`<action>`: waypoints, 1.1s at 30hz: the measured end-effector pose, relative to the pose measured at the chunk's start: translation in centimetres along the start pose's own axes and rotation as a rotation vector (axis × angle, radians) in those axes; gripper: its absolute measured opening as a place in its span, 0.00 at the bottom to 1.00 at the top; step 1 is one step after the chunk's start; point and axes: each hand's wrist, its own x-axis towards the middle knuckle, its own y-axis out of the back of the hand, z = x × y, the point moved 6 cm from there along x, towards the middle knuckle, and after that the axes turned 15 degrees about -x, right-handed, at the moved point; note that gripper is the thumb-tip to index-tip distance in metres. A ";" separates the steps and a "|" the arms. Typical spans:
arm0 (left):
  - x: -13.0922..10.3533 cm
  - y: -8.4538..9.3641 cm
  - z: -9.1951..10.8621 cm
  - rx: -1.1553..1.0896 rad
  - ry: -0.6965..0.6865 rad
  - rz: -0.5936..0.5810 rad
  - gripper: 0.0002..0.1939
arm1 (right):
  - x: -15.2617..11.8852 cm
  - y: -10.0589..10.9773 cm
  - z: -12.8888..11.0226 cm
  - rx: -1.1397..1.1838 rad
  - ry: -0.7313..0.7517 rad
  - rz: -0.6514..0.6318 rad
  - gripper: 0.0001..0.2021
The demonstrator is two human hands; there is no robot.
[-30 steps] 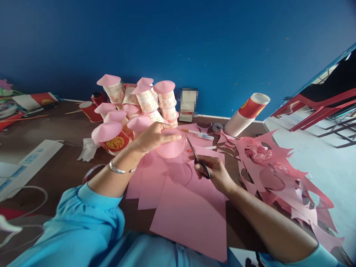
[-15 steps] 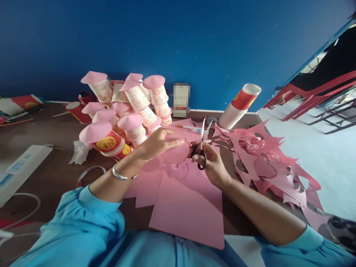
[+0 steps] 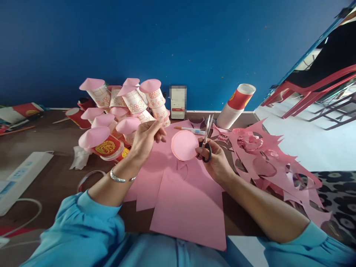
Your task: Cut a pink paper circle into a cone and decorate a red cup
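Observation:
My right hand [image 3: 215,157] grips black-handled scissors [image 3: 206,146], their blades pointing up and slightly apart. Beside its fingertips is a round pink paper disc [image 3: 185,145]; its right edge meets those fingers. A second edge shows along the disc's rim. My left hand [image 3: 149,137] is raised to the left of the disc, apart from it, with fingers loosely curled and nothing visible in them. Below both hands lie pink paper sheets [image 3: 191,207], one bearing a faint round outline. Behind the disc, a marker [image 3: 191,130] rests on the paper.
Paper cups with pink cone tops [image 3: 94,137] stand clustered at left. A tall cup stack [image 3: 233,107] leans back right, near a phone [image 3: 178,103] against the blue wall. Pink scraps [image 3: 267,163] cover the right side. A power strip [image 3: 22,181] lies at far left.
My left hand has let go of the pink disc and moved left and up. The disc now faces me flatter, at my right hand's fingers. The scissors have shifted slightly right.

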 end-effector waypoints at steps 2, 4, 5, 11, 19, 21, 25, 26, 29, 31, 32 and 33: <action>0.3 0.2 0.0 -0.061 -0.023 0.002 0.16 | 0.0 0.0 -0.1 -0.018 0.011 0.002 0.19; 0.2 -0.1 -0.4 -0.119 -0.009 -0.019 0.19 | 0.1 0.0 -0.1 -0.029 0.028 0.009 0.18; 0.0 -0.3 -0.8 -0.148 0.015 -0.032 0.21 | 0.1 0.1 -0.2 -0.028 0.036 0.015 0.17; -2.4 -4.0 -2.9 -0.154 0.226 -0.279 0.23 | 0.1 0.5 -0.4 0.016 0.056 0.054 0.17; -2.9 -3.6 -2.0 0.104 0.104 -0.087 0.18 | -1.1 -1.4 1.3 -0.089 0.057 -0.067 0.21; -2.7 -3.5 -1.7 0.078 0.103 -0.083 0.16 | -1.3 -1.9 1.4 -0.144 0.045 -0.130 0.21; -2.5 -3.6 -1.8 -0.023 0.201 -0.111 0.14 | -1.4 -1.9 0.9 -0.233 0.061 -0.192 0.23; -2.4 -3.5 -1.7 -0.039 0.208 -0.118 0.14 | -1.4 -1.8 0.8 -0.243 0.074 -0.195 0.24; -2.1 -3.2 -1.4 -0.069 0.187 -0.141 0.15 | -1.2 -1.5 0.5 -0.282 0.118 -0.203 0.25; -1.9 -2.8 -1.4 -0.060 0.187 -0.156 0.15 | -1.3 -1.5 0.5 -0.344 0.149 -0.214 0.23; -1.7 -2.6 -1.4 -0.048 0.180 -0.159 0.15 | -1.4 -1.5 0.6 -0.382 0.162 -0.221 0.21; -1.5 -2.4 -1.4 -0.028 0.167 -0.155 0.14 | -1.4 -1.6 0.6 -0.421 0.173 -0.229 0.20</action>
